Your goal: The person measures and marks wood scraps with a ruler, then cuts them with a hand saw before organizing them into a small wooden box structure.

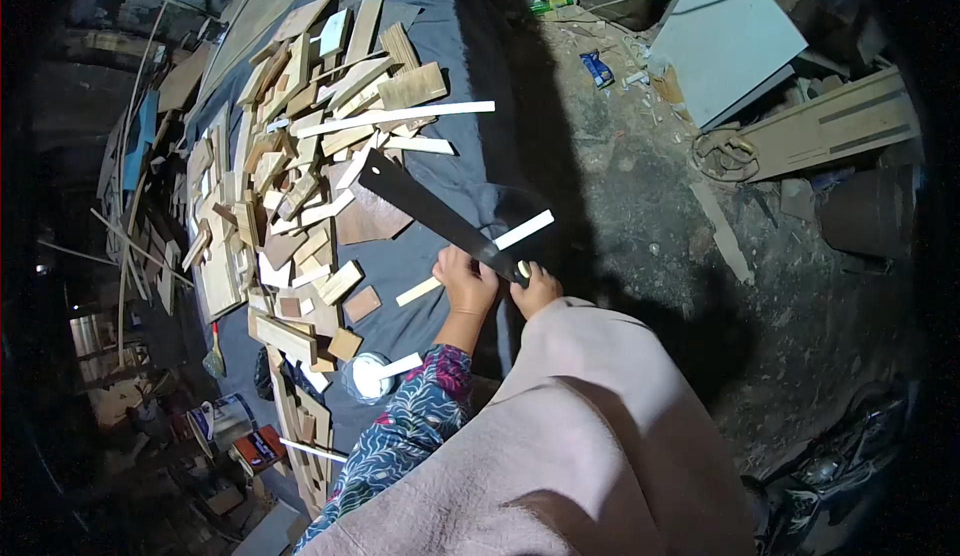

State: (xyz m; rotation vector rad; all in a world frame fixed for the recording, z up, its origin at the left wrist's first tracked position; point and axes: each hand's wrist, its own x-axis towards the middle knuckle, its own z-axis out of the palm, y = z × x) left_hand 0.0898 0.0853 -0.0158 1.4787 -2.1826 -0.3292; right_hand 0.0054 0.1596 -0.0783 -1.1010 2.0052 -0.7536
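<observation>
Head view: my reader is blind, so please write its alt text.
A person's right hand holds a long dark-bladed handsaw across a thin pale wooden strip that the left hand holds; many light wooden offcuts lie nearby on blue-grey cloth.

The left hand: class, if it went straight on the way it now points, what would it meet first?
Going straight on, the left hand would probably meet the saw blade, which slants across just ahead; depth is unclear, so it might pass underneath instead.

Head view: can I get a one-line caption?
Right hand grips a handsaw across a narrow pale strip held by the left hand, near piled wood offcuts.
</observation>
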